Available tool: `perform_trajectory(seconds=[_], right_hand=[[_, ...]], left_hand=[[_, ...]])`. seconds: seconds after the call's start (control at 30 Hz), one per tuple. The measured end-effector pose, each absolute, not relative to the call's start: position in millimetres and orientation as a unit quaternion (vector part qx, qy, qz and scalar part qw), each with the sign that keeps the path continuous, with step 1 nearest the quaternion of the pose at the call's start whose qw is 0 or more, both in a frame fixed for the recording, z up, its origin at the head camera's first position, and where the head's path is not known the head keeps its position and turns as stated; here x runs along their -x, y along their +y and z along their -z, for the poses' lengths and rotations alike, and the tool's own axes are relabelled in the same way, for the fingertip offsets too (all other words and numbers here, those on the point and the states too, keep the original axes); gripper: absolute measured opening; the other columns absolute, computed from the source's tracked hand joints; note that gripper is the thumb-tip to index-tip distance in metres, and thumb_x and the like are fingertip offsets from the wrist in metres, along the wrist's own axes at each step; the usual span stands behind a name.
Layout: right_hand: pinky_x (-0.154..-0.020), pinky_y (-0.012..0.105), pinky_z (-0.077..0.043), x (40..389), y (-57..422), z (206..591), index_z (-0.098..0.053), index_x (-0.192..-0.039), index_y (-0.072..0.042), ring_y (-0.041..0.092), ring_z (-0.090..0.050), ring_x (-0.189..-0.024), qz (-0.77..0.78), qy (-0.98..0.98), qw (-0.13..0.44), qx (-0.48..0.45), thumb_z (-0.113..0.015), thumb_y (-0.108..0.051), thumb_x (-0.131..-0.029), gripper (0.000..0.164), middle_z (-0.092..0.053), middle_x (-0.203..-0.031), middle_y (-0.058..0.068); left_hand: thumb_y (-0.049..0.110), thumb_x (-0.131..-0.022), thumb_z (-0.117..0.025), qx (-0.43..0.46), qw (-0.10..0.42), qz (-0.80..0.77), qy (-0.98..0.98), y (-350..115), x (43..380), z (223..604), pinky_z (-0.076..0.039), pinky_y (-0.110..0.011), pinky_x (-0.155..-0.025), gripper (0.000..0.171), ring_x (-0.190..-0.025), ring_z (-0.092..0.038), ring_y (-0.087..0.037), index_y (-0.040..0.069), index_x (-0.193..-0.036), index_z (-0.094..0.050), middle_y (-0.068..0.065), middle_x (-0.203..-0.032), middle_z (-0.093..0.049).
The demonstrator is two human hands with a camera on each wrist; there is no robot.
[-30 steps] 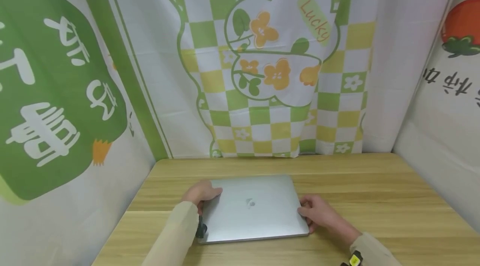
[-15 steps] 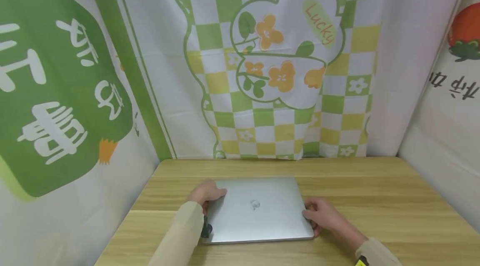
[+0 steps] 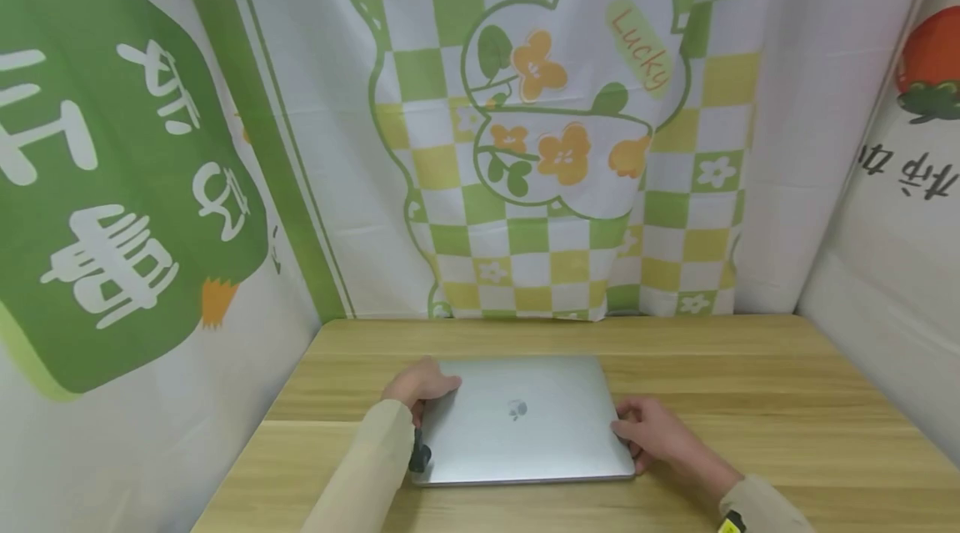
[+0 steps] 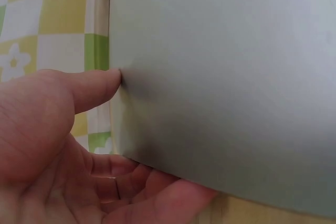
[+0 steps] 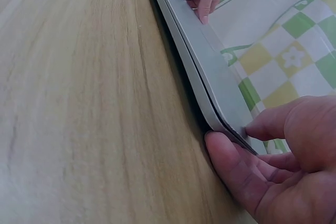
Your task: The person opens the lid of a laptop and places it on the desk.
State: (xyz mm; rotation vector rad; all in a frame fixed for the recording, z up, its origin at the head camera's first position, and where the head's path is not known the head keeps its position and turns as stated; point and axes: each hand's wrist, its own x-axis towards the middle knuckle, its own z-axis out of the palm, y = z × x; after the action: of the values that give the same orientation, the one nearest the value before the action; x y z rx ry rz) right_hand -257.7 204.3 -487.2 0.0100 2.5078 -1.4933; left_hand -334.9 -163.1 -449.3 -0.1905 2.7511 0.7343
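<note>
A closed silver laptop lies flat on the wooden table, its lid up with a dark logo in the middle. My left hand grips its left side; in the left wrist view the thumb rests on the lid by the edge and the other fingers curl under the side. At the right side my right hand pinches the edge. The right wrist view shows its thumb on the lid and a fingertip under the corner, with a thin dark shadow between laptop and table.
The wooden table stretches out around the laptop. Behind it hangs a green and yellow checked cloth. Printed white cloths close off the left and right sides. Bands with small devices sit on both wrists.
The laptop and both hands appear slightly further right in the head view, which has itself shifted a little. Both hands keep their hold on the sides.
</note>
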Motion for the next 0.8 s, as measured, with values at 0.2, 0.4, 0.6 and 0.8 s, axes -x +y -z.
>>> perform_trajectory(seconds=[0.2,0.4,0.6,0.8], right_hand=[[-0.045,0.034,-0.055,260,213,486,-0.056,-0.119,0.008,0.020,-0.058,-0.054,0.495,0.862,0.109,-0.005,-0.065,-0.008,-0.090,0.034,-0.060,-0.073,0.011],[-0.046,0.035,-0.055,263,223,482,-0.056,-0.120,0.009,0.020,-0.058,-0.054,0.477,0.873,0.100,-0.004,-0.064,-0.009,-0.091,0.035,-0.060,-0.073,0.011],[-0.047,0.036,-0.056,262,229,482,-0.056,-0.119,0.010,0.020,-0.058,-0.055,0.476,0.874,0.099,0.006,-0.063,-0.009,-0.091,0.035,-0.060,-0.072,0.011],[-0.047,0.036,-0.056,261,233,484,-0.056,-0.119,0.010,0.019,-0.058,-0.052,0.480,0.871,0.107,0.018,-0.063,-0.010,-0.091,0.035,-0.060,-0.070,0.010]], left_hand=[[0.045,-0.092,-0.062,0.062,0.148,-0.250,0.955,-155,341,448,-0.049,-0.030,-0.036,0.050,-0.042,-0.058,-0.023,-0.005,-0.095,-0.061,-0.015,-0.063,-0.061],[0.046,-0.092,-0.063,0.058,0.149,-0.254,0.954,-144,347,446,-0.049,-0.032,-0.036,0.050,-0.042,-0.058,-0.024,-0.003,-0.094,-0.061,-0.015,-0.065,-0.059],[0.048,-0.091,-0.063,0.066,0.147,-0.261,0.952,-138,350,450,-0.052,-0.034,-0.038,0.062,-0.045,-0.060,-0.025,-0.007,-0.120,-0.056,-0.017,-0.071,-0.060],[0.047,-0.091,-0.063,0.069,0.146,-0.264,0.951,-137,347,453,-0.053,-0.036,-0.040,0.073,-0.048,-0.062,-0.028,-0.007,-0.136,-0.044,-0.019,-0.075,-0.060]])
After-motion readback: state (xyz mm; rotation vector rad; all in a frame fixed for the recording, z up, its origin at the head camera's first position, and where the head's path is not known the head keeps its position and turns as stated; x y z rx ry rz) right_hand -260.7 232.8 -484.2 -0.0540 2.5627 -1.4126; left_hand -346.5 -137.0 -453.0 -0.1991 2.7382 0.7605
